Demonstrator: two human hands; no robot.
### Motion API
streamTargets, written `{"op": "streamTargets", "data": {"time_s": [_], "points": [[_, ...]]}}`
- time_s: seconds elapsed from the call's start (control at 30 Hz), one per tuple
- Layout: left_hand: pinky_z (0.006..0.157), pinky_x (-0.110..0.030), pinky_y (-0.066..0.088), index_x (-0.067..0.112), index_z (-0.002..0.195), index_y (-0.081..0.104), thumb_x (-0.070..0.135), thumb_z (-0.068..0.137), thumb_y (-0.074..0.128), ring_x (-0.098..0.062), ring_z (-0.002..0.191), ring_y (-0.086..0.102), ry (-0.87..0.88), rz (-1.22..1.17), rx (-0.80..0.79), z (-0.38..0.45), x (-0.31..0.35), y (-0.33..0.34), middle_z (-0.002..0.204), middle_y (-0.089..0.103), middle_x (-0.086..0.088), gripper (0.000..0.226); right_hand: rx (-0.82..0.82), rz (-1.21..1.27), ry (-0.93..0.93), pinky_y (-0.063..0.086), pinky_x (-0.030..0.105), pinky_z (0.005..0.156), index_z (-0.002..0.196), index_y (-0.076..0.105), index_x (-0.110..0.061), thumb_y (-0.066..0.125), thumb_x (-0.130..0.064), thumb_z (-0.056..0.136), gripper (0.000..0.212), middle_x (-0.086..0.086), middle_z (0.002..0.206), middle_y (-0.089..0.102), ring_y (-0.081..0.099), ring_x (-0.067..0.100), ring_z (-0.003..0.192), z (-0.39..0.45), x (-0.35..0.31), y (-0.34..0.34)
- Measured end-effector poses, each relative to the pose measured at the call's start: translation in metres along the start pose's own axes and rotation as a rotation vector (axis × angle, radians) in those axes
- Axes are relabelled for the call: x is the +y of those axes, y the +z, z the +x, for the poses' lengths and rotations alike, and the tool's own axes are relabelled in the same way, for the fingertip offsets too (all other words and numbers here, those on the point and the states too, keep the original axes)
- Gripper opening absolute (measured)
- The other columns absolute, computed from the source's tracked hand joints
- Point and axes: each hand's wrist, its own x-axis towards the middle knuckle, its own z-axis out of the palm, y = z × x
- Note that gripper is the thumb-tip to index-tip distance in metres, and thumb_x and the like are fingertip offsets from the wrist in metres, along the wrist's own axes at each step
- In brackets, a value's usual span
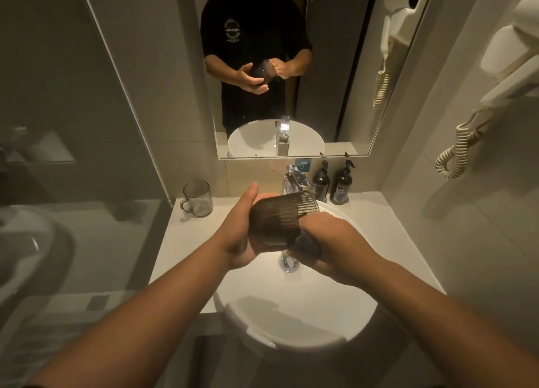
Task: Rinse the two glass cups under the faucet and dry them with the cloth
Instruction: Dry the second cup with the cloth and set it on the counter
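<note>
Holding the dark ribbed cup (275, 223) above the round white sink (297, 309), the left hand (242, 230) cradles it from the left with the palm and the thumb up, the fingers mostly straight against its side. The cup lies tilted, its open mouth toward the faucet (295, 182) and its base toward the person. The right hand (329, 241) grips a dark cloth (306, 246) and presses it against the lower right of the cup, near the base; the fingers are curled round the cloth.

The cup hangs over the back half of the sink, above the drain (287, 263) and just in front of the faucet spout, apart from it. The second cup, a clear glass cup (198, 199) with a handle, stands upright on the surface (186, 241) to the left of the sink, near the back wall and close to the left edge of the surface. Between it and the sink rim the surface is bare. Two dark pump bottles (331, 183) stand to the right of the faucet, behind the sink, against the wall. The front half of the sink basin, below both forearms, is open.
</note>
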Motion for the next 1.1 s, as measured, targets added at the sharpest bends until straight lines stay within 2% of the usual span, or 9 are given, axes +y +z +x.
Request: {"op": "streamTargets", "data": {"time_s": [0.17,0.3,0.4,0.5,0.63,0.8,0.9,1.0,1.1], "points": [[0.062,-0.039,0.057,0.019,0.097,0.072,0.051,0.091,0.052,-0.024,0.085,0.072,0.136,0.032,0.145,0.006,0.000,0.014,0.094,0.073,-0.012,0.038,0.035,-0.027,-0.035,0.037,0.023,0.062,0.083,0.061,-0.011,0.076,-0.025,0.079,0.021,0.002,0.081,0.063,0.050,0.018,0.070,0.000,0.000,0.002],[0.069,-0.041,0.057,0.031,0.087,0.070,0.048,0.087,0.049,-0.027,0.092,0.065,0.457,0.160,0.202,0.009,-0.006,0.015,0.091,0.067,-0.006,0.027,0.103,0.231,0.239,0.050,0.024,0.069,0.104,0.065,-0.019,0.075,-0.039,0.080,0.033,-0.005,0.093,0.069,0.060,0.012,0.080,-0.002,-0.011,0.008],[0.068,-0.029,0.056,0.036,0.097,0.064,0.054,0.086,0.045,-0.017,0.092,0.066,0.656,0.307,0.244,0.010,-0.012,0.014,0.095,0.065,0.001,0.028,0.173,0.505,0.447,0.057,0.026,0.075,0.110,0.065,-0.025,0.076,-0.038,0.079,0.035,-0.008,0.094,0.071,0.066,0.009,0.086,0.006,-0.017,0.009],[0.071,-0.031,0.056,0.038,0.098,0.063,0.057,0.084,0.048,-0.025,0.099,0.066,0.529,0.302,0.184,0.011,-0.008,0.016,0.103,0.067,-0.005,0.028,0.152,0.537,0.487,0.058,0.032,0.075,0.107,0.064,-0.023,0.076,-0.034,0.080,0.032,-0.005,0.092,0.071,0.066,0.011,0.085,0.006,-0.010,0.004],[0.080,-0.047,0.060,0.026,0.106,0.075,0.072,0.088,0.043,-0.030,0.104,0.072,0.025,0.076,0.037,0.009,0.011,0.012,0.113,0.074,-0.012,0.058,0.004,0.179,0.202,0.054,0.036,0.072,0.100,0.066,-0.012,0.076,-0.032,0.081,0.029,0.001,0.093,0.069,0.062,0.018,0.084,0.002,0.003,-0.005],[0.061,-0.035,0.057,0.017,0.095,0.069,0.044,0.098,0.046,-0.028,0.091,0.069,0.173,0.087,0.178,0.018,0.008,0.022,0.092,0.072,-0.012,0.036,0.037,0.095,0.145,0.052,0.033,0.068,0.096,0.065,-0.010,0.078,-0.032,0.079,0.030,0.001,0.090,0.068,0.057,0.018,0.078,0.004,0.005,0.000],[0.063,-0.031,0.054,0.021,0.090,0.067,0.041,0.091,0.045,-0.023,0.091,0.063,0.412,0.222,0.236,0.022,0.000,0.023,0.090,0.067,-0.007,0.030,0.106,0.282,0.356,0.054,0.025,0.068,0.103,0.066,-0.023,0.078,-0.036,0.078,0.031,-0.009,0.088,0.070,0.063,0.011,0.078,0.003,-0.002,0.005],[0.065,-0.014,0.049,0.034,0.094,0.061,0.047,0.089,0.041,-0.002,0.083,0.062,0.711,0.460,0.259,0.019,-0.006,0.021,0.089,0.064,0.009,0.025,0.170,0.790,0.566,0.049,0.014,0.055,0.101,0.068,-0.026,0.078,-0.025,0.078,0.025,-0.012,0.076,0.070,0.064,0.004,0.066,0.011,-0.007,0.002],[0.068,-0.015,0.051,0.039,0.100,0.058,0.051,0.087,0.042,-0.001,0.089,0.063,0.715,0.507,0.211,0.018,-0.005,0.019,0.098,0.063,0.010,0.024,0.158,0.990,0.574,0.043,0.011,0.049,0.104,0.068,-0.017,0.075,-0.016,0.080,0.025,-0.011,0.068,0.068,0.059,0.000,0.055,0.015,-0.005,-0.005]]}}
